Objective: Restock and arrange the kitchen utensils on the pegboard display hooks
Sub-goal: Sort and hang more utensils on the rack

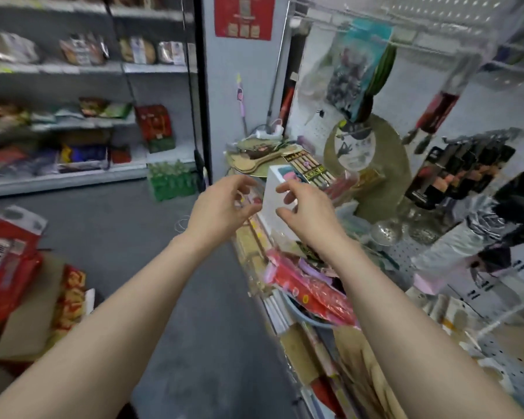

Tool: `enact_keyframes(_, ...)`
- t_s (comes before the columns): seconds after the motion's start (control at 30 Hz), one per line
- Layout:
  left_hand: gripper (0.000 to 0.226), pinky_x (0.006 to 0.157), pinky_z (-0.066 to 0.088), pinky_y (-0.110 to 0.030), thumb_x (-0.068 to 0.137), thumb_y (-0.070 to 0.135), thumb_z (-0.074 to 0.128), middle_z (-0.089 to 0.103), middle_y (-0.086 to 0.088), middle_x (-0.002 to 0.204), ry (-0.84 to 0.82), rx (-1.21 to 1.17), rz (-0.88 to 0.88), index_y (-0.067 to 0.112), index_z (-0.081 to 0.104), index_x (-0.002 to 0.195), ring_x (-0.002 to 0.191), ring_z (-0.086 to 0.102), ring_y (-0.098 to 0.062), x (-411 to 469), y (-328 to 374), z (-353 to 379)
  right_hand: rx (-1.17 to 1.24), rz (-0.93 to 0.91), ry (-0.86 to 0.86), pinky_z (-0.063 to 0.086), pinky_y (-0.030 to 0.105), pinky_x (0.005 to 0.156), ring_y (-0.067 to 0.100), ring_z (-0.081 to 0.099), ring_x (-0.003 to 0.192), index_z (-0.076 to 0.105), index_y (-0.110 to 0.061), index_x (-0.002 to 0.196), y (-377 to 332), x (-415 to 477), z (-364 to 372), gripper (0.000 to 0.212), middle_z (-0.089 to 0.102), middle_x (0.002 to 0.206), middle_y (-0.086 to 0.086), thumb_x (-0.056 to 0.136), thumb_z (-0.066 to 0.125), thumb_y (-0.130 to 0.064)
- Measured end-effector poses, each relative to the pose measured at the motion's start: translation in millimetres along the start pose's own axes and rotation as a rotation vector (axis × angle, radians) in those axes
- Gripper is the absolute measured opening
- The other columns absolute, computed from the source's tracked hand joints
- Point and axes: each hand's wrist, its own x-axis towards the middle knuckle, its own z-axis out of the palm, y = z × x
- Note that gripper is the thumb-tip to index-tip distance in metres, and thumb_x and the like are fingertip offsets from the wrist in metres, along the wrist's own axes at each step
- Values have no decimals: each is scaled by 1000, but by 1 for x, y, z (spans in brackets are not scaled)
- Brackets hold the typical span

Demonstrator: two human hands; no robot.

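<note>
Shop aisle, grey floor (170,261). Food shelves (73,68) to my left. Pegboard (430,13) on the right, packaged utensils (463,170) hanging on it. Left hand (221,207) loosely curled, holding nothing. Right hand (309,216) at a white box (273,201); I can't tell if it grips.

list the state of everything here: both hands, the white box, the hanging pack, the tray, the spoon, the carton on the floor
left hand: fingers loosely curled, nothing seen in it
right hand: fingers curled at the white box's front, grip unclear
white box: upright on the pile
teal pack: hanging from a hook
gold tray: leaning upright against the pegboard
wooden spoon: lying flat
carton: open, on the floor
</note>
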Motion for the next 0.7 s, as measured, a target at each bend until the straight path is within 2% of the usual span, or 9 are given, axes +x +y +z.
enact_keyframes(0.17, 41, 77, 46, -27, 81, 35, 73, 57, 14, 99, -2, 20, 10, 28, 58, 118, 86, 57, -5, 59, -71, -46, 17, -14, 32, 41, 31, 71, 20, 62, 88, 61, -23, 120, -49, 77, 32, 31, 63, 104, -4, 91, 63, -33)
enact_keyframes(0.33, 42, 77, 48, -30, 78, 40, 73, 58, 15, 99, -20, 40, 26, 31, 59, 116, 86, 57, -6, 122, -143, -70, 42, 27, 46, 46, 34, 76, 25, 62, 92, 62, -20, 117, -85, 149, 62, 28, 65, 104, 2, 93, 60, -31)
enact_keyframes(0.43, 39, 78, 49, -30, 79, 40, 72, 59, 15, 100, -20, 49, 24, 32, 59, 115, 86, 57, -6, 159, -178, -76, 13, 52, 35, 43, 32, 78, 23, 60, 99, 62, -22, 119, -92, 192, 81, 27, 65, 109, 2, 93, 60, -30)
enact_keyframes(0.7, 41, 78, 48, -29, 82, 39, 71, 56, 16, 99, -30, 87, 26, 28, 58, 118, 88, 58, -8, 283, -260, -65, 35, 67, 29, 51, 38, 84, 21, 62, 95, 62, -24, 120, -81, 339, 140, 33, 65, 107, -1, 87, 65, -23)
